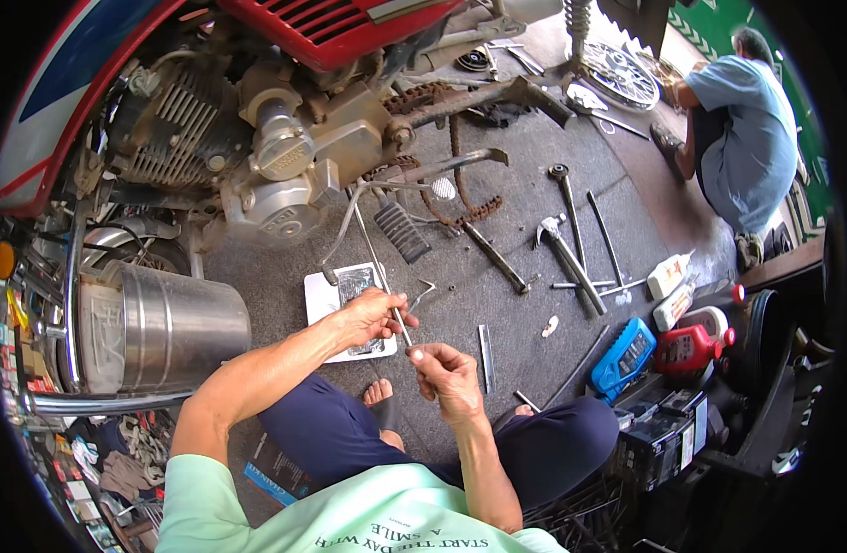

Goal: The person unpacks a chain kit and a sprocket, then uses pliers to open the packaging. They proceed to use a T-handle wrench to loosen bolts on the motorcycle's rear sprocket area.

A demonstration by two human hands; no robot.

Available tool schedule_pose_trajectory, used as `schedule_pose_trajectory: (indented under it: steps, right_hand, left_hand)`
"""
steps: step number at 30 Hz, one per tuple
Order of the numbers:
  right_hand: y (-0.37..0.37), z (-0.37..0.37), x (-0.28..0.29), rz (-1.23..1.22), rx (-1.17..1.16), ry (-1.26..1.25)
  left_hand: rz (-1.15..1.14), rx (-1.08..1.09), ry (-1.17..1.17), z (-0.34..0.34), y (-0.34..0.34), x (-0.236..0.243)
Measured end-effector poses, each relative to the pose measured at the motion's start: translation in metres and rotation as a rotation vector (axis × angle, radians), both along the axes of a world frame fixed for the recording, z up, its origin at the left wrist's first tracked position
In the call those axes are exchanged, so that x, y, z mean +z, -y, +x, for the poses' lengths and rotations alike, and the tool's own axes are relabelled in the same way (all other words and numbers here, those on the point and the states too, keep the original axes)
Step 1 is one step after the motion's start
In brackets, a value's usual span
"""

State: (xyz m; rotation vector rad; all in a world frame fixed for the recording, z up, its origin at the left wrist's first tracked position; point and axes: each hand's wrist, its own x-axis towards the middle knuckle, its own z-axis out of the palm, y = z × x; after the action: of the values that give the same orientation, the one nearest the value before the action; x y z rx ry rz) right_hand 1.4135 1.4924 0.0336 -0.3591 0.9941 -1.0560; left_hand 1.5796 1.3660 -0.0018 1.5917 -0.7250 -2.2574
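A long, thin metal rod (372,241) slants from under the motorcycle engine (285,170) down to my hands. My left hand (373,315) is closed round its lower part. At the near end, my right hand (448,376) pinches the rod's tip between thumb and curled forefinger. Under the left hand lies a white tray (320,297) with a dark, plastic-covered item in it. Beyond it are a ribbed black foot pedal (402,232) and a rusty chain (457,152) hanging down to the floor mat.
A claw hammer (571,263), a ratchet (568,207) and several bars lie to the right. Nearby stand a blue bottle (623,358) and a red bottle (686,350). A silver muffler (179,318) is at left. Another person (741,138) crouches by a spoked wheel (619,78).
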Motion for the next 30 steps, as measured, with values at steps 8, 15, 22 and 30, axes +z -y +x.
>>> schedule_pose_trajectory:
  steps: [8,15,22,30]
  right_hand:
    - [-0.017,0.054,-0.059,0.183,-0.006,-0.192]
    - [0.010,0.010,-0.088,0.320,-0.348,0.450]
    - [0.026,-0.012,-0.106,0.186,-0.466,0.635]
    - [0.003,-0.017,-0.021,-0.280,0.071,-0.098]
  left_hand:
    - [-0.017,-0.001,-0.202,-0.027,0.008,0.014]
    - [-0.001,0.032,-0.231,-0.025,0.009,0.014]
    - [-0.032,-0.001,-0.137,-0.027,0.008,0.012]
    - [0.009,0.029,-0.098,-0.022,0.009,0.011]
